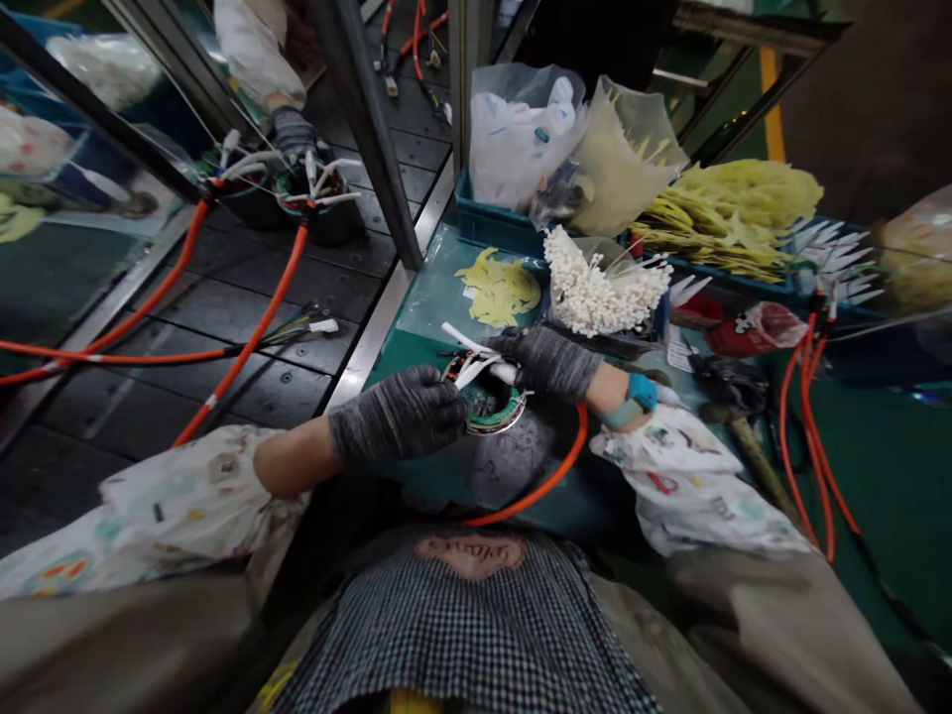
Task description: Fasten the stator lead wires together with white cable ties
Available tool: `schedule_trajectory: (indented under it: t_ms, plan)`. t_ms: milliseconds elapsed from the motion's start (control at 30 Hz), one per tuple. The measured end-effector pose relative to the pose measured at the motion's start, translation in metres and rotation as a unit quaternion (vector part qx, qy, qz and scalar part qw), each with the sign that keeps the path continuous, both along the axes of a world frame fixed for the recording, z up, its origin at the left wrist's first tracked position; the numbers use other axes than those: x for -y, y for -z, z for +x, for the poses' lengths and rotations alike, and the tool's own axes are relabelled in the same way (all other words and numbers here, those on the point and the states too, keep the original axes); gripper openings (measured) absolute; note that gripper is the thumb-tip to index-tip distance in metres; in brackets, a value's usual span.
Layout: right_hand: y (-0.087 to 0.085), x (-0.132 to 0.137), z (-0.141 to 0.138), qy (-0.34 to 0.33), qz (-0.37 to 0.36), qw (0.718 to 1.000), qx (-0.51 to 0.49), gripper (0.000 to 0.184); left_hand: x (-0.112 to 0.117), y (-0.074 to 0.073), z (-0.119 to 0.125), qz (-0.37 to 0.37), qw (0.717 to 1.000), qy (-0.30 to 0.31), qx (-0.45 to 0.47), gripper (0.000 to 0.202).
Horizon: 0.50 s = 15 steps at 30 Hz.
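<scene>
A motor stator [495, 421] with green-edged windings sits on the bench in front of me. White sleeved wires [476, 367] stick up and out over its top. My left hand [406, 412], in a grey knit glove, is closed at the stator's left rim; whatever its fingertips pinch is hidden. On the far right side, my gloved right hand [550, 362] has its fingers closed on the white sleeved wires near the rim. An orange cable [546, 496] curves round the stator's right side toward me.
Behind the stator lie yellow insulation pieces [498, 288] and a bundle of white sticks [602, 288]. Blue bins [491, 213] hold bags and more yellow pieces [736, 213]. A hammer [759, 456] lies right. Across a metal post [372, 129], a co-worker's gloved hand [294, 134] touches another stator [334, 218].
</scene>
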State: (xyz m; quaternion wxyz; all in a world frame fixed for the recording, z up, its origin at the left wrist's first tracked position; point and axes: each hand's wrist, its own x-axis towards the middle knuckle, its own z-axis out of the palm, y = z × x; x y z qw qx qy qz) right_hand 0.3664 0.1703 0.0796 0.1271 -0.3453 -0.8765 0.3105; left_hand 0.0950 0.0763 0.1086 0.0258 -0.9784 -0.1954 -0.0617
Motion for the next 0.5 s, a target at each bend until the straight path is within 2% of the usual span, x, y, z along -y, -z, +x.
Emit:
schedule_trajectory:
  t_ms: [67, 133, 233, 300, 367, 433, 500]
  plan:
    - [-0.006, -0.011, -0.008, -0.042, 0.006, 0.998, 0.036, 0.029, 0.006, 0.005, -0.001, 0.051, 0.999, 0.003, 0.018, 0.028]
    - [-0.007, -0.011, -0.013, -0.043, 0.025, 0.997, 0.066, 0.033, 0.012, 0.011, -0.003, 0.082, 0.996, 0.002, 0.036, 0.028]
    - [-0.003, 0.01, -0.008, 0.01, 0.069, 0.993, 0.092, 0.042, 0.02, 0.017, -0.006, 0.089, 0.994, -0.024, 0.058, 0.028]
    - [0.0, 0.029, 0.008, 0.077, 0.135, 0.986, 0.06, 0.045, 0.022, 0.023, -0.008, 0.066, 0.994, -0.061, 0.055, 0.025]
    - [0.003, 0.042, 0.027, 0.177, 0.237, 0.955, 0.006, 0.038, 0.02, 0.033, -0.007, 0.042, 0.994, -0.079, 0.057, 0.022]
    - [0.001, 0.044, 0.045, 0.278, 0.327, 0.903, -0.019, 0.029, 0.016, 0.047, -0.003, 0.047, 0.991, -0.076, 0.098, 0.019]
    - [-0.003, 0.036, 0.056, 0.343, 0.365, 0.866, 0.003, 0.026, 0.015, 0.062, 0.003, 0.069, 0.981, -0.085, 0.159, 0.018]
